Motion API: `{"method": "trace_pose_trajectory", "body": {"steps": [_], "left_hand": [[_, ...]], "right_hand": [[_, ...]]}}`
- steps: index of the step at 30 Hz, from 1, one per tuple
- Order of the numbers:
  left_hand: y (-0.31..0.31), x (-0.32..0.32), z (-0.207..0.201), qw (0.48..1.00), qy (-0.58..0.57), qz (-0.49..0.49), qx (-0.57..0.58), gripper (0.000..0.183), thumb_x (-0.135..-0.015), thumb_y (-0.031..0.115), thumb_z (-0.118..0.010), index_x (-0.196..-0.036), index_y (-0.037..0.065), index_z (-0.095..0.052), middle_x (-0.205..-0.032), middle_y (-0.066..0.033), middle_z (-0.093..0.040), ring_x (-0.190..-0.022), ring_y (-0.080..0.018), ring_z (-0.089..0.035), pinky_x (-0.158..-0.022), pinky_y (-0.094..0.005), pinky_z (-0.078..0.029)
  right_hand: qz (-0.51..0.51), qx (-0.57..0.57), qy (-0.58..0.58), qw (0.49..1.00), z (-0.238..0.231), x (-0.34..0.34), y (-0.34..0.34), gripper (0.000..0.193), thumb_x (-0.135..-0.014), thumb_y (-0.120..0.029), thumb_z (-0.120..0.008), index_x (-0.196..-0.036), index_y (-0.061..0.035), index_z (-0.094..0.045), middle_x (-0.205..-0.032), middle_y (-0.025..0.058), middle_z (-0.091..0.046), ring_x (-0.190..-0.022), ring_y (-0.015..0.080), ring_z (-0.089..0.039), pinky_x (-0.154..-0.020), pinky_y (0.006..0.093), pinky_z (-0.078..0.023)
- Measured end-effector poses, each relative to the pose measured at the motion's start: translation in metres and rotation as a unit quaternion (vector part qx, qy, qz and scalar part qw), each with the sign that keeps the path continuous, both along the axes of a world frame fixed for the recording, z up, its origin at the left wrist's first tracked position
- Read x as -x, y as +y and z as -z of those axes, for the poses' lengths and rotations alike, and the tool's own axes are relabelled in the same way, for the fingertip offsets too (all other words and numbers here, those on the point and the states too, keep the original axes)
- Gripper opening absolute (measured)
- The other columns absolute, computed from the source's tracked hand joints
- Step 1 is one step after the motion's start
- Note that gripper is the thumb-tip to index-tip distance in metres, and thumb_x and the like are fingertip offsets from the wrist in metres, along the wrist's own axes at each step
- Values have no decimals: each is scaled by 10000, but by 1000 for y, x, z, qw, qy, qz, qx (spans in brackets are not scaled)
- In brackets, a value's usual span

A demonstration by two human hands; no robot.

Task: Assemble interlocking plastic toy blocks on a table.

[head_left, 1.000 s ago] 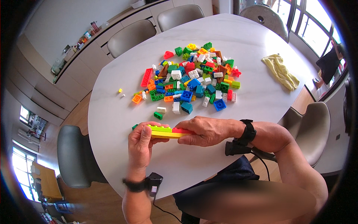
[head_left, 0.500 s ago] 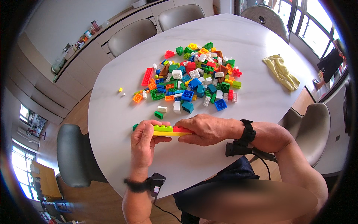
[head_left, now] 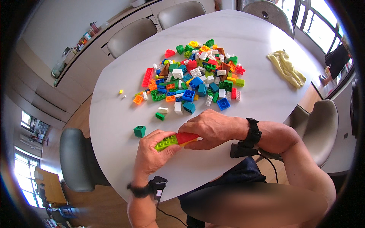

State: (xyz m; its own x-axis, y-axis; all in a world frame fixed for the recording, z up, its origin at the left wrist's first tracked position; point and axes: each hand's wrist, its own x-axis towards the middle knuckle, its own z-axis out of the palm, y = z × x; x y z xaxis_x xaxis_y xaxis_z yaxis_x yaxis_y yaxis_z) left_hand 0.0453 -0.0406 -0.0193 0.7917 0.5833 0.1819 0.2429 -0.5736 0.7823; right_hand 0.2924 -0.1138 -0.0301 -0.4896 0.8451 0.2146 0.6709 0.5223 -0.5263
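Two hands hold a joined bar of toy bricks over the near part of the white table point(head_left: 110, 102).
The left hand point(head_left: 154, 151) is curled round the lime brick point(head_left: 166, 143), thumb against fingers; the right hand point(head_left: 216, 131) is closed on the red brick point(head_left: 185, 137) at the bar's right end, a yellow piece point(head_left: 189, 143) showing beneath. Just beyond, left, sits a dark green brick point(head_left: 139, 131); farther, a mixed brick pile point(head_left: 195, 72); far right, a crumpled yellow cloth point(head_left: 287, 69).
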Motion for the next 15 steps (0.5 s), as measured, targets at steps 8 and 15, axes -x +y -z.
{"method": "trace_pose_trajectory", "body": {"steps": [8, 15], "left_hand": [[-3, -5, -3, 999, 7, -28, 40, 418, -983, 352, -737, -1096, -51, -742, -929, -139, -704, -825, -222, -683, -735, -319, -540], [10, 2, 19, 974, 36, -122, 185, 406, -1024, 358, -696, -1045, -41, -765, -873, -107, -726, -801, -180, -680, -726, -305, -543]], "right_hand": [[2, 7, -5, 1000, 5, 0, 2, 470, -951, -438, -742, -1143, -10, -717, -959, 174, -768, -828, 358, -742, -709, 433, -593], [-13, -57, -9, 998, 4, 6, -3, 475, -940, -431, -757, -1168, -19, -698, -971, 158, -765, -837, 333, -749, -685, 409, -593]]}}
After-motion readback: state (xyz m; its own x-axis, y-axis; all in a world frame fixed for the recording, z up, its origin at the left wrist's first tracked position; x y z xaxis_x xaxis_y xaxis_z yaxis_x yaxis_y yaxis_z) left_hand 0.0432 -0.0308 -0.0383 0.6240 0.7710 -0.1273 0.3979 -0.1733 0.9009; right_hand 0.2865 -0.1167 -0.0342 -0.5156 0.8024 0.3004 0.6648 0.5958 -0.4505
